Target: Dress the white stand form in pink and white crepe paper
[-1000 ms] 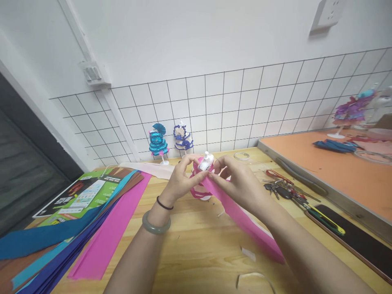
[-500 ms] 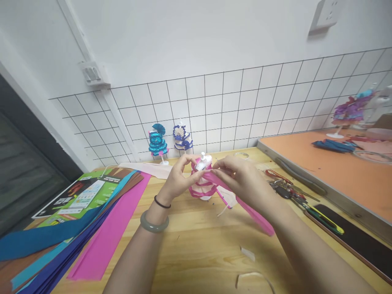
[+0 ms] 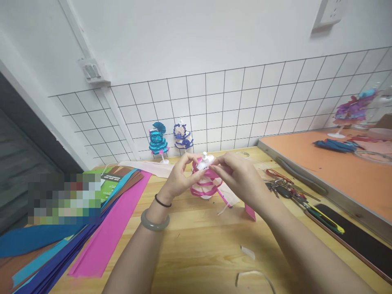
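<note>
A small white dress form (image 3: 204, 163) in a ruffled pink and cream paper dress (image 3: 204, 190) stands on the wooden table, between my two hands. My left hand (image 3: 180, 177) is closed on its left side, thumb and fingertips at the chest. On the other side, my right hand (image 3: 241, 175) pinches a pink paper strip (image 3: 250, 212) against the upper body. The strip's loose end hangs below that hand, and its middle is hidden behind the fingers. Beside the form's base lies a cream paper piece (image 3: 229, 194) with a pink edge.
Long coloured paper strips (image 3: 113, 228) fan out at the left. Two dressed miniature forms, one turquoise (image 3: 157, 141) and one purple and cream (image 3: 182, 134), stand by the wall. To the right are keys (image 3: 281, 190), yellow-green scissors (image 3: 326, 218), a dark phone (image 3: 361, 241) and an orange board (image 3: 330, 159).
The pink strip's loose end has drawn up and in toward my right hand. More pink now lies across the form's front, and the form has shifted slightly.
</note>
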`<control>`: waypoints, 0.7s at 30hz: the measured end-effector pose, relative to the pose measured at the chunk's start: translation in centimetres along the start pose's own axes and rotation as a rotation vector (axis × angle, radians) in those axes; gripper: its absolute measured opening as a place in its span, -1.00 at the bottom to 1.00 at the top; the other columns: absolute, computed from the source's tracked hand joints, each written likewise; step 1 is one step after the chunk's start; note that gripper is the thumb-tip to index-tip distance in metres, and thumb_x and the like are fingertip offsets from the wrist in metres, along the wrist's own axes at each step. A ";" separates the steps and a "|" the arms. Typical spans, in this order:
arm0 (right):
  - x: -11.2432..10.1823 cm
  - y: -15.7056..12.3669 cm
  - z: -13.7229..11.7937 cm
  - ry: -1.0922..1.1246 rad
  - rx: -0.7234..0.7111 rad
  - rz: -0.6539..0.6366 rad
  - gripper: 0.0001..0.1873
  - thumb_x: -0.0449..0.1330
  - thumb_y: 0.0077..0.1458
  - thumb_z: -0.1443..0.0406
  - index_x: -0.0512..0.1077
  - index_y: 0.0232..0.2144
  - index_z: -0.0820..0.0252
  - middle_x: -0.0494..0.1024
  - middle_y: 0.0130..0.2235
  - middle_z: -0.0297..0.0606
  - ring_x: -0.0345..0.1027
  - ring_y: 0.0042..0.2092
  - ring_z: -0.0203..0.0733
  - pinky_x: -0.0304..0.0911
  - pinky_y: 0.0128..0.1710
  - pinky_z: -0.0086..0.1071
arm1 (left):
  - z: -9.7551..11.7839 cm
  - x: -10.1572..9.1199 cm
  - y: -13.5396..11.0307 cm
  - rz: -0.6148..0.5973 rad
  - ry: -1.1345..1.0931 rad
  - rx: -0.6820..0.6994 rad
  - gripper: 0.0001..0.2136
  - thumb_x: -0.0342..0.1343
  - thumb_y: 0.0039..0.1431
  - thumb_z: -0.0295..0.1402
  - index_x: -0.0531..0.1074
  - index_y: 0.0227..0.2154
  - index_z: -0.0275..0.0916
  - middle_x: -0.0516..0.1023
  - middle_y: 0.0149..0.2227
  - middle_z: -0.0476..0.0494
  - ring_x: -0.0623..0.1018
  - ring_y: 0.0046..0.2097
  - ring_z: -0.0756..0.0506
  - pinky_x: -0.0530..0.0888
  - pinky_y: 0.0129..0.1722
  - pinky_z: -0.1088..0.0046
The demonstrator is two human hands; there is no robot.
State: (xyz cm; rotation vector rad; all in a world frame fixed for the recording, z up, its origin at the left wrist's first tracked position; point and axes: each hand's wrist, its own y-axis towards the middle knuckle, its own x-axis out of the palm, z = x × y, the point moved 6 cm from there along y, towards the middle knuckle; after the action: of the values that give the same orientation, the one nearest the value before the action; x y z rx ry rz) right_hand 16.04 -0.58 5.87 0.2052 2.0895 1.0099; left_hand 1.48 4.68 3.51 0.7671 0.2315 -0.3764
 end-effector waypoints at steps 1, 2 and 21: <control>0.0 0.0 0.1 0.006 -0.001 0.000 -0.90 0.12 0.12 0.31 0.41 -0.40 0.20 0.44 -0.45 -0.28 0.27 -0.40 -0.26 0.12 -0.43 -0.41 | 0.0 0.0 0.0 -0.001 -0.002 0.003 -0.80 0.16 0.03 -0.32 0.24 -0.35 -0.20 0.44 -0.08 -0.20 0.39 0.05 -0.13 0.30 0.03 0.28; 0.1 0.0 0.1 0.011 -0.003 -0.002 -0.91 0.13 0.12 0.30 0.41 -0.40 0.20 0.44 -0.45 -0.28 0.28 -0.40 -0.26 0.12 -0.43 -0.41 | 0.0 0.0 0.0 -0.002 -0.004 0.007 -0.80 0.16 0.03 -0.32 0.23 -0.35 -0.21 0.44 -0.08 -0.20 0.39 0.05 -0.13 0.30 0.03 0.28; 0.4 0.0 0.3 0.001 0.002 -0.041 -0.89 0.09 0.14 0.33 0.39 -0.40 0.20 0.42 -0.44 -0.28 0.27 -0.39 -0.26 0.11 -0.43 -0.42 | 0.1 0.2 -0.1 -0.023 -0.019 0.010 -0.84 0.11 0.07 -0.33 0.23 -0.34 -0.21 0.43 -0.09 -0.20 0.41 0.00 -0.12 0.30 0.01 0.28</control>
State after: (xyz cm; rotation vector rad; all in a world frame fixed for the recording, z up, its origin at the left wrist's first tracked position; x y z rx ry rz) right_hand 15.94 -0.20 5.52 0.1628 2.0875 0.9833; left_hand 1.58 4.49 3.42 0.7707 0.2209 -0.4070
